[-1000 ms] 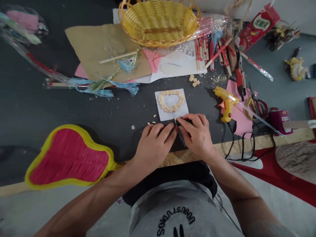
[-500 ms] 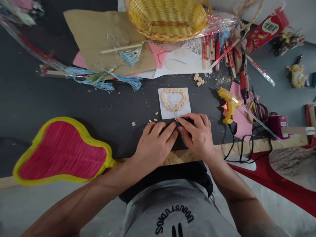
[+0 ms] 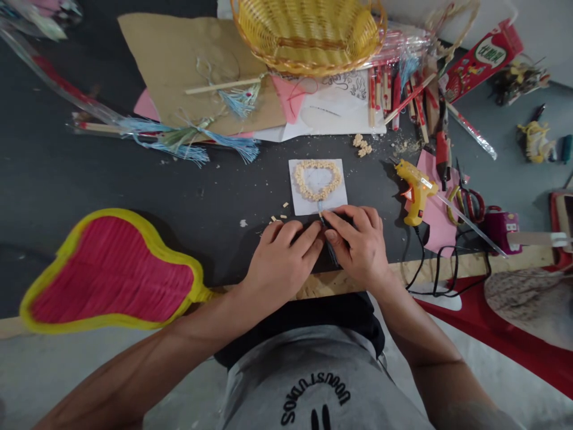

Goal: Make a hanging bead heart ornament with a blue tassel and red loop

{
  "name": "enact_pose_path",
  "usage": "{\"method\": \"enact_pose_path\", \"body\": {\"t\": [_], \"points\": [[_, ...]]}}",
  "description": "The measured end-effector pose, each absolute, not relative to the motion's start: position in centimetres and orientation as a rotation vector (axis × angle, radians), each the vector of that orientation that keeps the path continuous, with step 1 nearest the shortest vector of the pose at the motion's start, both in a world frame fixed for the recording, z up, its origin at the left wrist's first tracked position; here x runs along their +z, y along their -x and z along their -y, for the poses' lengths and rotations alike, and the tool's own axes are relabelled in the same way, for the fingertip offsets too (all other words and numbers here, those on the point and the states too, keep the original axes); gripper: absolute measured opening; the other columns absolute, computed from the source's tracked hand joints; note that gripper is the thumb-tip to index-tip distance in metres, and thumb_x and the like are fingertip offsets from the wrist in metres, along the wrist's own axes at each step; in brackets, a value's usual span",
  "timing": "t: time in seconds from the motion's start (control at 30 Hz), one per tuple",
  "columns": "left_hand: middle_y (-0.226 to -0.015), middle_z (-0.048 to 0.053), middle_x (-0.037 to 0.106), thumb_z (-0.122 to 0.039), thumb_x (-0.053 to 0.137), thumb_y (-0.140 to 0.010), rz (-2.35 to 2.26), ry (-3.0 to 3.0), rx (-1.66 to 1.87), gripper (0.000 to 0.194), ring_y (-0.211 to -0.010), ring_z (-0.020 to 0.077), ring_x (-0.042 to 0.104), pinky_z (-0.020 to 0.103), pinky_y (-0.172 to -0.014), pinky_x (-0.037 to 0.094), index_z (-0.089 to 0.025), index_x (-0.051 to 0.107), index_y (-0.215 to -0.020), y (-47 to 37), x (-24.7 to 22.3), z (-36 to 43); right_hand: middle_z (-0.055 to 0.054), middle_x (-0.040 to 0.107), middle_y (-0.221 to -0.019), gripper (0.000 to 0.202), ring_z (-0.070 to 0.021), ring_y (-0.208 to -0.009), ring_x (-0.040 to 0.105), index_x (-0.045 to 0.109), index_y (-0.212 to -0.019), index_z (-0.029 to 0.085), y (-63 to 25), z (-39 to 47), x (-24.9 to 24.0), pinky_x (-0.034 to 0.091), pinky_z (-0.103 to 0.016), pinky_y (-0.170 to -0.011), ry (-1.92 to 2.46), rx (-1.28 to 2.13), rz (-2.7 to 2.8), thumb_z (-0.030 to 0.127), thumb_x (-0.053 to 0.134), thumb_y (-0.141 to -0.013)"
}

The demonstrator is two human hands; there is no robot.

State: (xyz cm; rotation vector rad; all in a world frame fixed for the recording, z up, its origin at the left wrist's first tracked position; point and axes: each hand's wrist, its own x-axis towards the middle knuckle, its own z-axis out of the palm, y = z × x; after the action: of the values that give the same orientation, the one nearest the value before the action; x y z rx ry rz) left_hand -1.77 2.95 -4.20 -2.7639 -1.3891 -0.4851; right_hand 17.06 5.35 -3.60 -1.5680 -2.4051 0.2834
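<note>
My left hand (image 3: 285, 254) rests low over the table near its front edge, with fingers bent and closed. Its fingertips meet those of my right hand (image 3: 359, 243), which is closed in a pinch. Between them shows a thin dark object (image 3: 332, 254), mostly hidden by the fingers, and a small pale piece at its upper end. Just beyond my fingertips lies a white paper square (image 3: 294, 203). On it sits a heart-like ring of small cream pieces (image 3: 317, 194), with a pale bluish stem running down towards my fingers.
Small wood bits (image 3: 274, 219) lie beyond my left hand. A yellow glue gun (image 3: 417, 190), scissors (image 3: 473, 203) and pink paper (image 3: 436, 227) are to the right. A pink fan-shaped piece with yellow rim (image 3: 111, 272) lies left. Behind are a wicker basket (image 3: 308, 36) and blue tassels (image 3: 192, 149).
The whole view has shifted slightly. Both hands keep nearly the same place and grip, their fingertips still together below the paper square.
</note>
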Motion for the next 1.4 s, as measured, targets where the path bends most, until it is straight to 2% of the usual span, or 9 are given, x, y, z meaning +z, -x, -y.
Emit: {"method": "enact_pose_path", "body": {"t": [0.33,0.53,1.17,1.4], "points": [[-0.125,0.005,0.071,-0.015,0.054,-0.094,1.401,2.772,-0.503,0.024,-0.096,0.0258,0.059,0.045,-0.082,0.048,-0.02,0.074,-0.105,1.8,-4.1,-3.0,-0.008,0.062,-0.126,0.035,-0.0268,-0.11,0.049,0.068,-0.129,0.033,-16.9,-5.5,-3.5,0.04,-0.041,-0.087,1.561,0.199,2.48,0.041,0.05,-0.101],[-0.124,0.004,0.072,-0.016,0.054,-0.094,1.372,2.741,-0.506,0.023,-0.095,0.0252,0.058,0.045,-0.081,0.048,-0.017,0.074,-0.106,1.8,-4.2,-3.0,-0.008,0.063,-0.126,0.035,-0.0268,-0.11,0.049,0.068,-0.13,0.032,-16.8,-5.4,-3.5,0.041,-0.041,-0.088,1.563,0.201,2.478,0.041,0.05,-0.101],[-0.12,0.004,0.073,-0.015,0.049,-0.097,1.358,2.714,-0.488,0.026,-0.095,0.0246,0.059,0.043,-0.082,0.049,-0.018,0.075,-0.103,1.8,-4.1,-2.9,-0.008,0.063,-0.127,0.038,-0.0266,-0.11,0.05,0.067,-0.131,0.031,-16.7,-5.6,-3.3,0.042,-0.042,-0.091,1.58,0.247,2.478,0.043,0.046,-0.102],[-0.117,0.003,0.074,-0.014,0.046,-0.097,1.35,2.698,-0.477,0.032,-0.093,0.0241,0.059,0.042,-0.08,0.049,-0.017,0.074,-0.114,1.9,-4.1,-3.1,-0.007,0.064,-0.126,0.034,-0.0261,-0.11,0.052,0.069,-0.126,0.033,-16.6,-6.4,-2.9,0.043,-0.041,-0.088,1.569,0.31,2.474,0.035,0.045,-0.102]]}}
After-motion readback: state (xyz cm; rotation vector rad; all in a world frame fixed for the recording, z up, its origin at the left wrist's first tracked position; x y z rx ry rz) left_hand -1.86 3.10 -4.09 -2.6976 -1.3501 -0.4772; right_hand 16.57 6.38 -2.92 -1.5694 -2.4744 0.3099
